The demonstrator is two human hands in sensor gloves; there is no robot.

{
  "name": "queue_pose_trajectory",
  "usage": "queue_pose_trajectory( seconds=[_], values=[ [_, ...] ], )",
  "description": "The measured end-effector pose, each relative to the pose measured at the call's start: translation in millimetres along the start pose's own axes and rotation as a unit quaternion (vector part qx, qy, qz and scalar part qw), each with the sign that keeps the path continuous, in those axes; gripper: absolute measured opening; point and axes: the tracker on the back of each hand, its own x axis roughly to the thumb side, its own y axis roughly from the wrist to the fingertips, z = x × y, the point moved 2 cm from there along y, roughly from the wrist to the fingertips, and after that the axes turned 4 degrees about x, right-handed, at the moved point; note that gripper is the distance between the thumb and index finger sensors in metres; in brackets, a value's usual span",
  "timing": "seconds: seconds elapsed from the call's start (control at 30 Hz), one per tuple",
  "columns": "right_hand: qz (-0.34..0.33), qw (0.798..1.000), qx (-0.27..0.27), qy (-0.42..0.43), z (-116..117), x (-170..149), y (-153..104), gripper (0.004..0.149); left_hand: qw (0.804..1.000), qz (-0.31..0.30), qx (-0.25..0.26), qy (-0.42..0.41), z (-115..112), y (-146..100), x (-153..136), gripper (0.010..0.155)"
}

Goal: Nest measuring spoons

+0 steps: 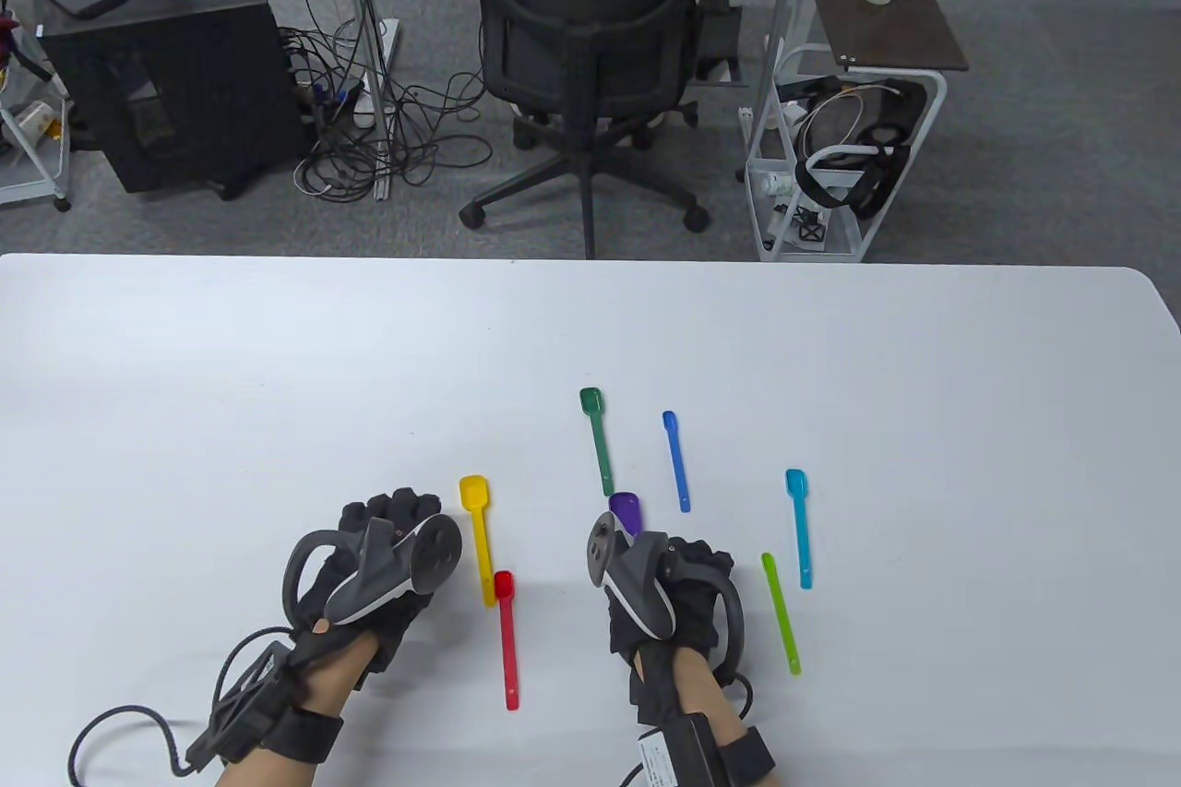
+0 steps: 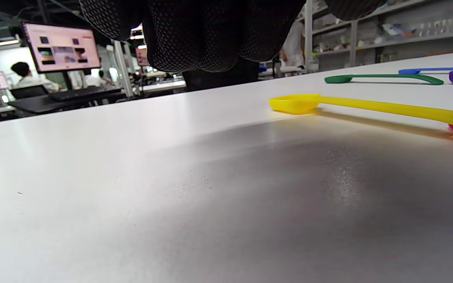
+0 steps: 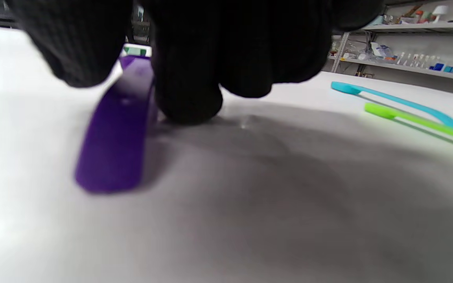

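Right hand (image 1: 669, 589) seemingly gripping the purple spoon (image 3: 118, 129); left hand (image 1: 374, 561) knuckles-down, empty, grip unclear.

Spoons – yellow (image 1: 477, 529), red (image 1: 506, 639), green (image 1: 598, 441), blue (image 1: 676, 459), purple (image 1: 626, 512), cyan (image 1: 800, 527), lime (image 1: 781, 612); table (image 1: 277, 381) white.

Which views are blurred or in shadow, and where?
Right wrist view: the purple spoon and the right hand are blurred, with a dark shadow on the table. Left wrist view: the yellow spoon is sharp, with grey shade below. Table view: evenly lit and sharp.
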Motion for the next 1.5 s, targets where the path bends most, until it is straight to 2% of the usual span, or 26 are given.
queue_pose_trajectory(
  seconds=[0.13, 0.27, 0.37, 0.43, 0.5, 0.6, 0.7, 0.73, 0.83, 1.0, 1.17, 1.27, 1.5],
  values=[
    [0.008, 0.998, -0.037, 0.047, -15.2, -21.0, 4.4, 0.049, 1.000, 0.005, 0.005, -0.006, 3.1, -2.5, -1.7, 0.062],
    [0.029, 0.990, -0.066, 0.123, -29.8, -61.0, 9.2, 0.051, 1.000, 0.018, 0.013, -0.009, 6.2, -4.3, -3.7, 0.059],
    [0.057, 0.983, -0.067, 0.161, -32.5, -88.8, 12.5, 0.052, 0.998, 0.052, 0.017, -0.012, 9.6, -4.0, -5.8, 0.058],
    [0.077, 0.978, -0.066, 0.181, -30.8, -105.4, 16.1, 0.052, 0.995, 0.082, 0.030, -0.042, 13.6, -4.5, -7.9, 0.054],
    [0.094, 0.975, -0.056, 0.191, -26.6, -115.5, 19.7, 0.052, 0.991, 0.109, 0.020, -0.072, 17.2, -1.4, -9.9, 0.053],
    [0.108, 0.978, -0.055, 0.170, -24.1, -122.9, 24.8, 0.053, 0.982, 0.145, 0.001, -0.121, 16.9, 5.8, -10.6, 0.048],
    [0.111, 0.977, -0.051, 0.172, -22.9, -126.2, 26.2, 0.053, 0.973, 0.157, -0.075, -0.153, 3.1, 19.5, 1.4, 0.048],
    [0.106, 0.977, -0.052, 0.178, -23.5, -126.7, 25.0, 0.053, 0.972, 0.157, -0.103, -0.143, -1.0, 25.9, 8.2, 0.050],
    [0.095, 0.976, -0.064, 0.184, -26.8, -126.4, 21.4, 0.052, 0.972, 0.184, -0.108, -0.099, -4.4, 39.5, 21.4, 0.057],
    [0.079, 0.978, -0.068, 0.180, -30.1, -122.6, 19.6, 0.053, 0.965, 0.215, -0.153, -0.005, -12.0, 55.2, 39.7, 0.065],
    [0.076, 0.978, -0.061, 0.182, -29.5, -122.6, 21.1, 0.053, 0.960, 0.222, -0.168, 0.030, -24.6, 63.0, 47.3, 0.064],
    [0.080, 0.977, -0.055, 0.190, -28.4, -125.5, 22.2, 0.053, 0.963, 0.219, -0.155, 0.034, -24.8, 64.6, 47.7, 0.062],
    [0.087, 0.975, -0.048, 0.197, -25.5, -131.1, 23.8, 0.053, 0.966, 0.217, -0.143, -0.015, -25.2, 66.9, 43.7, 0.051]
  ],
)
